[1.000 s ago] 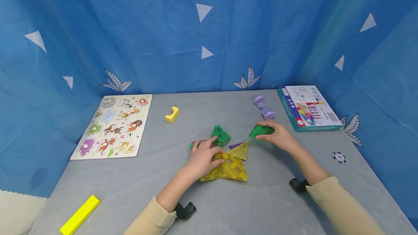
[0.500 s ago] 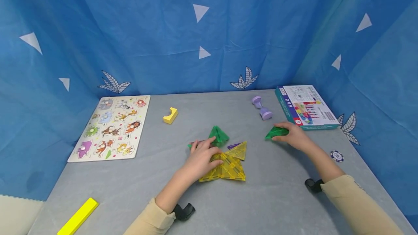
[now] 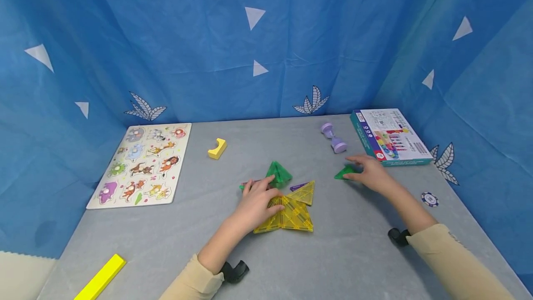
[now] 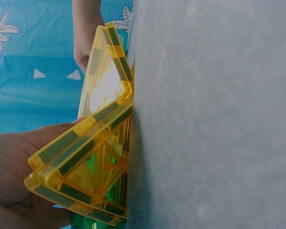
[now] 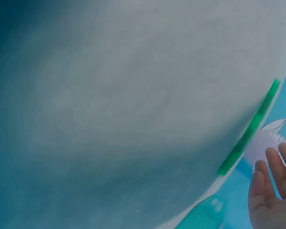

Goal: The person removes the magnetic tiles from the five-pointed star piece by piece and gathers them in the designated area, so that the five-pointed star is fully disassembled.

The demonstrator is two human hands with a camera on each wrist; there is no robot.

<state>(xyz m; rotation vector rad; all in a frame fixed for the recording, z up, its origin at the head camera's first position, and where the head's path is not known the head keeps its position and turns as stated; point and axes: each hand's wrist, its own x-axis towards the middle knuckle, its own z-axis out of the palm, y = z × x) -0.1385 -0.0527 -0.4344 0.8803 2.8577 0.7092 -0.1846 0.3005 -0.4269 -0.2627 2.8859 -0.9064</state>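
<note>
- The joined yellow tiles (image 3: pixel 297 214) are set on the table (image 3: pixel 333 258), partly covered by the left hand (image 3: pixel 260 203); its fingers are seen spread, but whether any tile is pinched cannot be told.
- A small yellow triangle (image 3: pixel 307 193) and a purple piece (image 3: pixel 298 186) are placed at the far right corner of the yellow tiles.
- A green pyramid (image 3: pixel 280 175) is seen just beyond the yellow tiles, beside the left fingertips.
- A green tile (image 5: pixel 250 131) is laid flat, right of the yellow tiles; the right hand (image 3: pixel 369 173) is held just beside it, fingers straight and spread, nothing pinched.
- Farther beyond and right of the yellow tiles, a purple hourglass (image 3: pixel 333 138) and a box (image 3: pixel 393 137) are placed.
- Beyond and left of the yellow tiles, a yellow arch block (image 3: pixel 218 149) and an animal puzzle (image 3: pixel 139 165) are laid.
</note>
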